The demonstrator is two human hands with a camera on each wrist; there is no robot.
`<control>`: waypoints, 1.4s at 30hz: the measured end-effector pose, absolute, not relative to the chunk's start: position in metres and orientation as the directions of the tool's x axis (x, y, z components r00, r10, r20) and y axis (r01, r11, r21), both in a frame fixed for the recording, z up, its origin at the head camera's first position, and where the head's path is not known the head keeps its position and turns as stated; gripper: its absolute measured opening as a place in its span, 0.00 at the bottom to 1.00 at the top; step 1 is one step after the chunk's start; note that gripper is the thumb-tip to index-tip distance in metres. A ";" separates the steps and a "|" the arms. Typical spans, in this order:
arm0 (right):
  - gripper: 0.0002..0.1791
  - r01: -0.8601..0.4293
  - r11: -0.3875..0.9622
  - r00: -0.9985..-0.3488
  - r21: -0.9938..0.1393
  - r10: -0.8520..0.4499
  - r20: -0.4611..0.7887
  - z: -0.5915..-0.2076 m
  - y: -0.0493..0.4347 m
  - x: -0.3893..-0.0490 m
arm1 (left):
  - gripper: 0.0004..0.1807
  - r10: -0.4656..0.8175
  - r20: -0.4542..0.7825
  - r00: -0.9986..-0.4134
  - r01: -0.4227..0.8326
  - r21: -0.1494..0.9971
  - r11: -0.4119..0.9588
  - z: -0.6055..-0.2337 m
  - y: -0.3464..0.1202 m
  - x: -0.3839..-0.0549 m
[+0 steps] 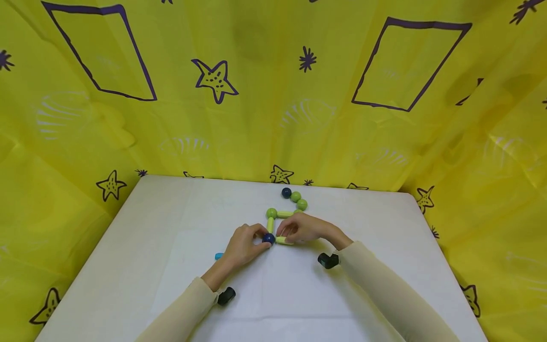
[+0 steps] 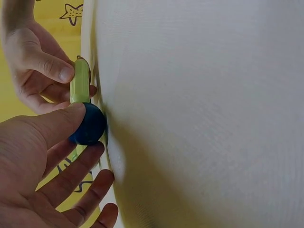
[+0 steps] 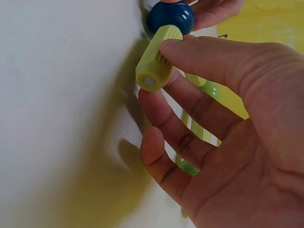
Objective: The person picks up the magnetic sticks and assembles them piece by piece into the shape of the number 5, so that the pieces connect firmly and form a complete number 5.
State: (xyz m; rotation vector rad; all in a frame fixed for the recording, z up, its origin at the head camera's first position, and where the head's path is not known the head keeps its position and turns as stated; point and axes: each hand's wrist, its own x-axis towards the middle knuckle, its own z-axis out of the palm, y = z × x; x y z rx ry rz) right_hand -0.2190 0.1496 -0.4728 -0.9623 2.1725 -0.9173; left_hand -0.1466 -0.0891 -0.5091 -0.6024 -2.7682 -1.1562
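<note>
Head view: both forearms, in cream sleeves [image 1: 181, 308], reach in from the near edge and converge over the white table [image 1: 171, 204]. Left hand [image 1: 243, 243]: back up, wrist bent slightly, thumb and finger pinching a dark blue ball [image 1: 268, 239]. Right hand [image 1: 305, 227]: comes from the right, fingers bent downward, pinching a yellow-green rod [image 1: 284, 241] just beside the ball. From the ball, a second rod [image 1: 270, 225] runs away to a green ball [image 1: 271, 213]; a third rod [image 1: 284, 214] leads right, its far end by the right hand. Beyond lie two more green balls [image 1: 302, 204] and another dark blue ball [image 1: 287, 193]. Blue piece [image 1: 219, 256] partly hidden beside the left wrist. Yellow curtain [image 1: 252, 133] behind: printed starfish and outlined frames.

Left wrist view: left thumb against the ball's upper side, index finger below; remaining fingers fanned loosely. Held rod's end meets the ball's outline.

Right wrist view: right thumb presses the rod's grooved side, fingers behind; other fingers half-bent. Rod's near end shows a silvery disc [image 3: 149, 81].
</note>
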 end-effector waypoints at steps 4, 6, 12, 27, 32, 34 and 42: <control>0.11 -0.378 0.516 -0.576 -0.768 -0.781 -0.241 -0.472 0.147 -0.219 | 0.12 0.326 0.231 -0.917 0.394 0.664 0.635 -0.508 -0.089 -0.147; 0.11 -0.377 0.520 -0.579 -0.767 -0.778 -0.243 -0.472 0.146 -0.219 | 0.12 0.325 0.232 -0.917 0.394 0.665 0.635 -0.508 -0.089 -0.147; 0.12 -0.366 0.532 -0.589 -0.763 -0.768 -0.253 -0.472 0.145 -0.219 | 0.11 0.319 0.223 -0.921 0.383 0.665 0.641 -0.507 -0.089 -0.147; 0.12 -0.353 0.524 -0.588 -0.775 -0.769 -0.252 -0.474 0.147 -0.219 | 0.12 0.315 0.216 -0.924 0.375 0.673 0.638 -0.507 -0.089 -0.146; 0.13 -0.331 0.545 -0.599 -0.771 -0.752 -0.274 -0.472 0.150 -0.218 | 0.12 0.319 0.201 -0.926 0.368 0.671 0.643 -0.508 -0.088 -0.147; 0.14 -0.315 0.547 -0.604 -0.775 -0.746 -0.281 -0.470 0.153 -0.219 | 0.12 0.318 0.193 -0.928 0.362 0.671 0.647 -0.508 -0.088 -0.147; 0.17 -0.313 0.561 -0.637 -0.767 -0.723 -0.269 -0.455 0.167 -0.217 | 0.12 0.316 0.178 -0.932 0.350 0.674 0.651 -0.508 -0.088 -0.147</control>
